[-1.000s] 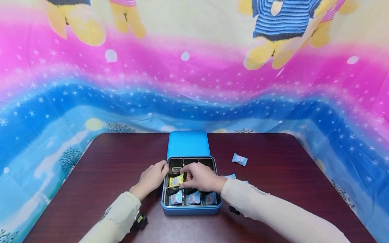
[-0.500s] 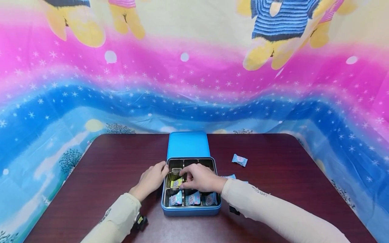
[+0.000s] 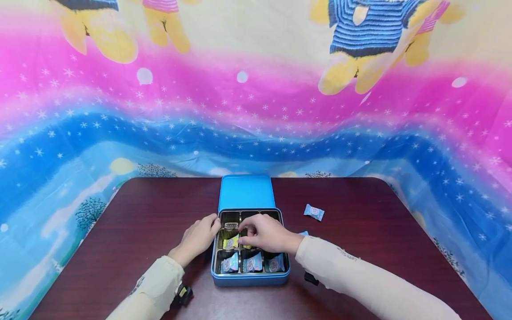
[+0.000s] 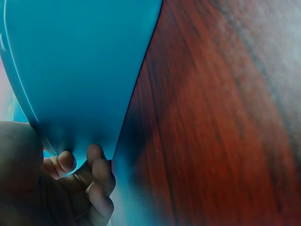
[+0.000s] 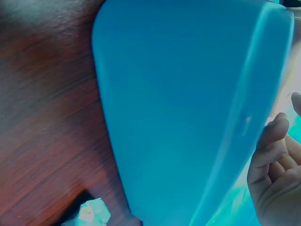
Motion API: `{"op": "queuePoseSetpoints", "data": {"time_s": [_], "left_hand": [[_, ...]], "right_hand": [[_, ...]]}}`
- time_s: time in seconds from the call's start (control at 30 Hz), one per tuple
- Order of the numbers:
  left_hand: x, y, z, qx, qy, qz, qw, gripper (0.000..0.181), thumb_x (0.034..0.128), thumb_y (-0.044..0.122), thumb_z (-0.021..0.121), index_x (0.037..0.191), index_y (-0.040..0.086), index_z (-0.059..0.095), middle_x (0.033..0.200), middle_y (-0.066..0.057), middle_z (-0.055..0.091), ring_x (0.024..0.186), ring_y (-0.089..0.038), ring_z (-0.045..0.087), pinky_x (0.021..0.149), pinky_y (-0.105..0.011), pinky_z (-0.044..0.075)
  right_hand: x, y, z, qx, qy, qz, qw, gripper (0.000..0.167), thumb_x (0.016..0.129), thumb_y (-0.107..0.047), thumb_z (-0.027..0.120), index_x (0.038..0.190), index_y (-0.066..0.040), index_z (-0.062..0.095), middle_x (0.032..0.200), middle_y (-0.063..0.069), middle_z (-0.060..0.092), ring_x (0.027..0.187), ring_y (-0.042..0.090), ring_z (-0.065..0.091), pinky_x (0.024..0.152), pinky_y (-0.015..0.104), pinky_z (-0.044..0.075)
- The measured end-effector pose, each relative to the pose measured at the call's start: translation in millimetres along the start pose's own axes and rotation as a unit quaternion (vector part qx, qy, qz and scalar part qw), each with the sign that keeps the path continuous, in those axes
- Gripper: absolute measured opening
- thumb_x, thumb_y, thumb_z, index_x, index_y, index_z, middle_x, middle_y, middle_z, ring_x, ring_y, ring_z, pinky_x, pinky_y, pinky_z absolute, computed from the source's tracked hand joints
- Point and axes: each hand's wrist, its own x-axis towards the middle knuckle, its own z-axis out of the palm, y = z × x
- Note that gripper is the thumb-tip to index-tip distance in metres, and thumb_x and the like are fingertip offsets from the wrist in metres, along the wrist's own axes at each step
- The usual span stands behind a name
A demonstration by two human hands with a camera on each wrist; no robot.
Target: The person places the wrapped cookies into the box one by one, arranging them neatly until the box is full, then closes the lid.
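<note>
A blue tin box (image 3: pixel 251 281) with a dark divided insert stands on the table, its lid (image 3: pixel 246 191) folded back. My left hand (image 3: pixel 198 235) grips the box's left side near the far corner; the left wrist view shows curled fingers (image 4: pixel 101 176) at the blue wall. Over the middle row hovers my right hand (image 3: pixel 266 233), thumb and forefinger apart. Just left of its fingertips a yellow wrapped candy (image 3: pixel 230 242) lies in the left middle compartment. Another yellow candy (image 3: pixel 247 246) is mostly hidden under this hand. Blue wrapped candies (image 3: pixel 253 263) fill the near row.
One blue wrapped candy (image 3: pixel 314 212) lies on the table right of the box. Another blue candy (image 3: pixel 305 233) is mostly covered by the right sleeve (image 3: pixel 340 260). The dark wooden table (image 3: pixel 160 204) ends at a printed cloth backdrop (image 3: pixel 248 106).
The left yellow candy has sunk into its compartment. My right hand has drawn slightly right from it, showing more of the second yellow candy. My left hand stays at the box.
</note>
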Motion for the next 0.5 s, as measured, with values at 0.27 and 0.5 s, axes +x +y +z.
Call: {"op": "queuePoseSetpoints", "data": {"time_s": [0.27,0.5], "left_hand": [[-0.1,-0.9,0.6,-0.001,0.001,0.000,1.0000,0.025,0.1032,0.032,0.044,0.082,0.019,0.051,0.067,-0.001,0.046,0.064,-0.019,0.047,0.058,-0.035,0.034],[-0.5,0.0,0.1,0.003,0.003,0.003,1.0000,0.025,0.1034,0.031,0.043,0.083,0.019,0.051,0.068,-0.001,0.046,0.064,-0.019,0.047,0.058,-0.035,0.035]], "right_hand": [[-6.2,7,-6,0.018,0.007,0.003,0.9998,0.030,0.097,-0.031,0.068,0.122,-0.014,0.070,0.070,-0.005,0.060,0.053,0.008,0.050,0.061,0.024,0.045],[-11.9,10,-13,0.021,0.022,-0.004,0.9995,0.029,0.097,-0.030,0.067,0.120,-0.013,0.071,0.072,-0.004,0.061,0.053,0.008,0.050,0.060,0.025,0.044]]}}
